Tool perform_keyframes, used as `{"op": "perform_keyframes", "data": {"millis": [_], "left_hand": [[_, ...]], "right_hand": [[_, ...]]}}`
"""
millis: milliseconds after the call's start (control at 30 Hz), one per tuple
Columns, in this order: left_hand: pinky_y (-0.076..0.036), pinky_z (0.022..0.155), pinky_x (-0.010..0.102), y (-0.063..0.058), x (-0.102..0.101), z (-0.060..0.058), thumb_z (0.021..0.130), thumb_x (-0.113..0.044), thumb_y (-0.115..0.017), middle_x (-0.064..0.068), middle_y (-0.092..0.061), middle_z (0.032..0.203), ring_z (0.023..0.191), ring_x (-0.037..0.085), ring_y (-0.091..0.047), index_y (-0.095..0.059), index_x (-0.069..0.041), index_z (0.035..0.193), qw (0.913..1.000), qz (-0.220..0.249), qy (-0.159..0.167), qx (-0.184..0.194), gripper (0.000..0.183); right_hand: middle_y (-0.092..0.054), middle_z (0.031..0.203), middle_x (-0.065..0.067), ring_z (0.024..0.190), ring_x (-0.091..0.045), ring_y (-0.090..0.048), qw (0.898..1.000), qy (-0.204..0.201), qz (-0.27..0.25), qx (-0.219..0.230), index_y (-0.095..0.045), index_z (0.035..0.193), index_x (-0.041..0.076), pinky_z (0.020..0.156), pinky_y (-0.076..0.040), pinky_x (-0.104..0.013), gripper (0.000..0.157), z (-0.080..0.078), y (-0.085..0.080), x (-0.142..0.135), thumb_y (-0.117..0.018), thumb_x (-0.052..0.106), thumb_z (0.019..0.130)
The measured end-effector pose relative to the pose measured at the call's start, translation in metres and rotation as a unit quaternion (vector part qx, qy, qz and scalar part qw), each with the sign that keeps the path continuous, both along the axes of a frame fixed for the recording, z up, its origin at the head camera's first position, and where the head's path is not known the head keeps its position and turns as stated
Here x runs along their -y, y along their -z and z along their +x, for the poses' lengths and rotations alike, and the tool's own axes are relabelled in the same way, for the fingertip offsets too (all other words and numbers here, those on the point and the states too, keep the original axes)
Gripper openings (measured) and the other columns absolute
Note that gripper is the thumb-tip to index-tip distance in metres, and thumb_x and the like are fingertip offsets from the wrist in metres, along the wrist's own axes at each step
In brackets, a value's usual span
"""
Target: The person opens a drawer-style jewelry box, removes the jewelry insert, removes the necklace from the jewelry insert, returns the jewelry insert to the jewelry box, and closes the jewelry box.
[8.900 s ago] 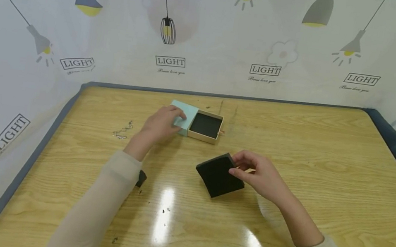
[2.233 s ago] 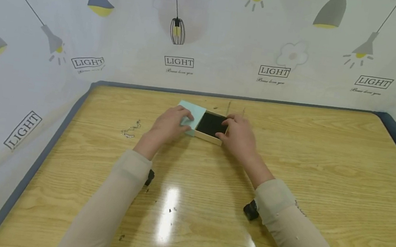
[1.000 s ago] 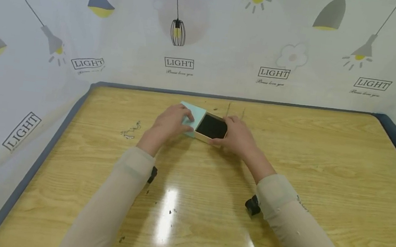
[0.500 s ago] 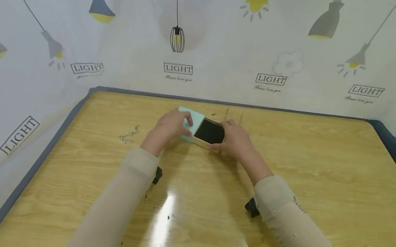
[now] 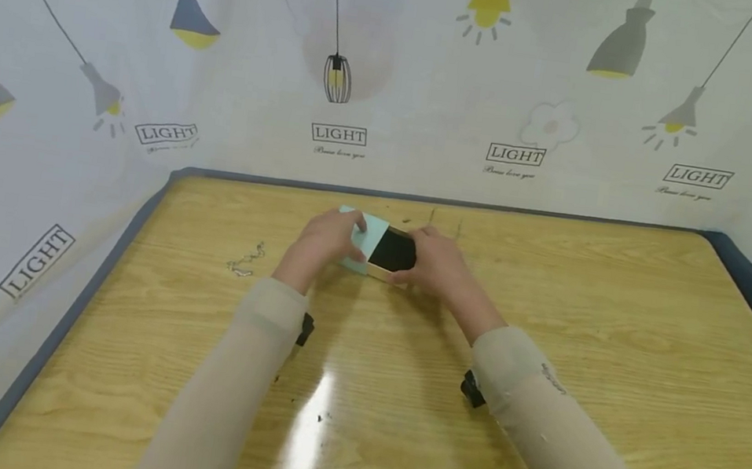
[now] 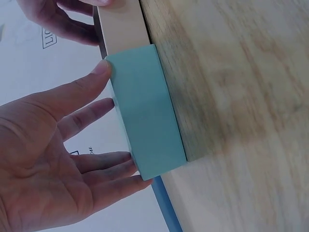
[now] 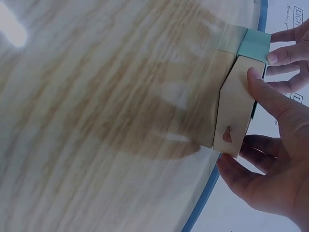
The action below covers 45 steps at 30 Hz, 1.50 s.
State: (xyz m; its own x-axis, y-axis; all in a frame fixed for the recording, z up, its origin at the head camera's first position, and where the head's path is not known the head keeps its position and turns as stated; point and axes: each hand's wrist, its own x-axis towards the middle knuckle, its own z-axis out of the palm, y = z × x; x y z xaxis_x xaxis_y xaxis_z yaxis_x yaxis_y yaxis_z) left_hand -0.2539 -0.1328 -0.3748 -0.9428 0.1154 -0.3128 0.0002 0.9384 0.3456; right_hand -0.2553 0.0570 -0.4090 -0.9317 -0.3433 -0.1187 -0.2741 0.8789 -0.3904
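A small box with a light-blue sleeve [image 5: 368, 238] and a cream sliding drawer [image 7: 235, 104] sits near the back of the table, its drawer partly pulled out to the right. Inside the drawer lies a black pad [image 5: 393, 250]. My left hand [image 5: 325, 240] holds the sleeve, thumb at the near top edge and fingertips along the top and far side. With thumb and fingers, my right hand [image 5: 438, 265] grips the drawer's outer end, covering part of the pad. A small brown pull tab [image 7: 228, 135] shows on the drawer's end in the right wrist view.
A thin silver chain [image 5: 246, 259] lies on the wooden table [image 5: 589, 350], left of the box. Dark specks dot the front of the table. A patterned cloth [image 5: 430, 91] hangs behind it. Black wrist cameras sit under both cuffs.
The black pad that my right hand held above the table is now in the drawer. My right hand has moved left, and the drawer has slid slightly further into the sleeve.
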Motion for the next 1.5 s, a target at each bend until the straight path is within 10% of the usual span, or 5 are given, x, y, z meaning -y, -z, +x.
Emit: {"op": "perform_keyframes", "data": {"millis": [1500], "left_hand": [[-0.048, 0.105, 0.045, -0.0017, 0.0001, -0.0076, 0.082, -0.030, -0.081, 0.012, -0.058, 0.138, 0.125, 0.032, -0.055, -0.054, -0.016, 0.136, 0.9980, -0.049, 0.039, -0.004, 0.063]], "right_hand": [[-0.054, 0.136, -0.016, 0.112, -0.030, -0.057, 1.000, 0.004, 0.005, 0.014, -0.047, 0.143, 0.001, 0.102, -0.051, -0.044, 0.091, -0.0033, -0.0044, 0.0100, -0.087, 0.044, 0.074]]}}
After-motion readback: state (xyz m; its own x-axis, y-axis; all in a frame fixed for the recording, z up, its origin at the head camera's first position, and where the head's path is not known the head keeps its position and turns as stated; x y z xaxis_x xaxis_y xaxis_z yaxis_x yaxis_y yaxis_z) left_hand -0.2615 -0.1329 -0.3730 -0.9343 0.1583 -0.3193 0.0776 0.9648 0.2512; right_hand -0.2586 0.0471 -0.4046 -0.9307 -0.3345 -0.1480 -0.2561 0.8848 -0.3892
